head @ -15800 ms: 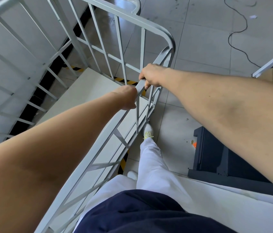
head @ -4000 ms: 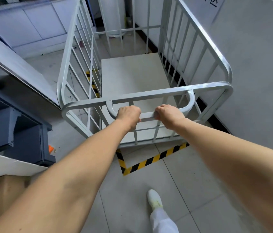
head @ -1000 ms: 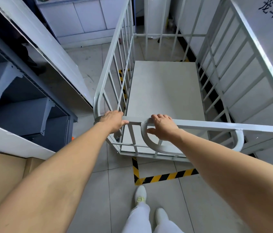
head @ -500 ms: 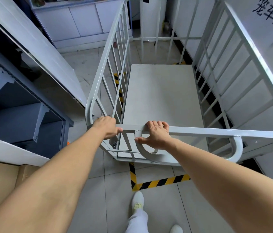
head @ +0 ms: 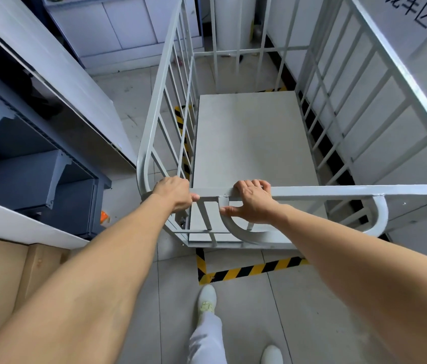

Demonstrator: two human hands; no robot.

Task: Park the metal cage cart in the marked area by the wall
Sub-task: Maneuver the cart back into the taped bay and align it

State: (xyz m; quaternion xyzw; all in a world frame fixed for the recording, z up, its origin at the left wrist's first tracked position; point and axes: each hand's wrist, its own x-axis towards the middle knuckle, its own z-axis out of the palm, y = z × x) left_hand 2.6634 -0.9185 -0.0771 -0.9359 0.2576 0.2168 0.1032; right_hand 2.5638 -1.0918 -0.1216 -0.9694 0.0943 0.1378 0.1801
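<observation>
Since half a second ago the cart (head: pixel 254 153) has edged deeper into the taped bay (head: pixel 249 271), close along the right wall (head: pixel 422 74). Left hand (head: pixel 174 194) grips the near-left corner rail to steer; right hand (head: pixel 250 203) lies over the top bar, thumb hooked beneath, pushing it square.

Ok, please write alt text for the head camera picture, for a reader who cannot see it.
Two bare hands, left hand and right hand, grip the top rail of an empty metal cage cart standing beside a wall, inside yellow-black floor tape. Dark blue shelving stands left.
</observation>
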